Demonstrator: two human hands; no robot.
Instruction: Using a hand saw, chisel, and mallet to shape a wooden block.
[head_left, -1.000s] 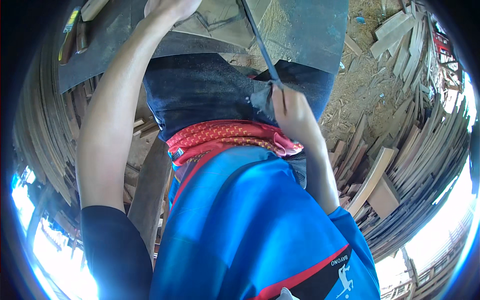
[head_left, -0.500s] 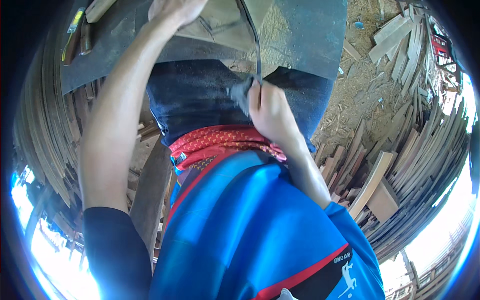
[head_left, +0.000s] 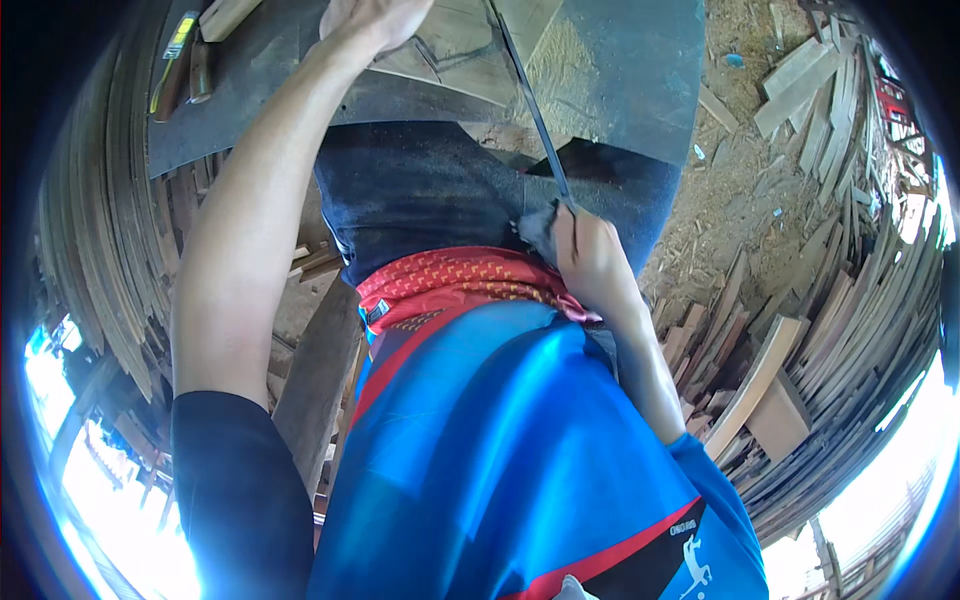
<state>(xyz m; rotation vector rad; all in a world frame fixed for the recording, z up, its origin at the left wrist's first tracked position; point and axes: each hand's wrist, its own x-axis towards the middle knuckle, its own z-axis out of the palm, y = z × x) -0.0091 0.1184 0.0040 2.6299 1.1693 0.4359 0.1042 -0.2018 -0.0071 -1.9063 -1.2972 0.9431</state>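
Observation:
My right hand point(head_left: 597, 262) is closed around the near end of a long, narrow metal blade point(head_left: 534, 108), over my lap. Grey cloth point(head_left: 538, 232) bunches at the grip. The blade slants up and away to the left, past a flat wooden board point(head_left: 470, 65) on the dark worktop point(head_left: 650, 60), and leaves the picture at the top. At the far edge my left hand point(head_left: 375, 22) is over the board's left part; its fingers are cut off by the picture's edge. A thin dark line or sliver point(head_left: 428, 60) shows on the board beside it.
Pale sawdust point(head_left: 563, 80) lies right of the board. On the worktop's left are a yellow-handled tool point(head_left: 178, 45), a wooden-handled tool point(head_left: 201, 75) and a wood block point(head_left: 228, 15). Stacked planks point(head_left: 850, 340) and scraps point(head_left: 800, 80) fill the right; more planks point(head_left: 85, 230) stand left.
My right hand has drawn back toward me and to the right, pulling the blade with it. My left hand stays over the board; the whole view has shifted slightly.

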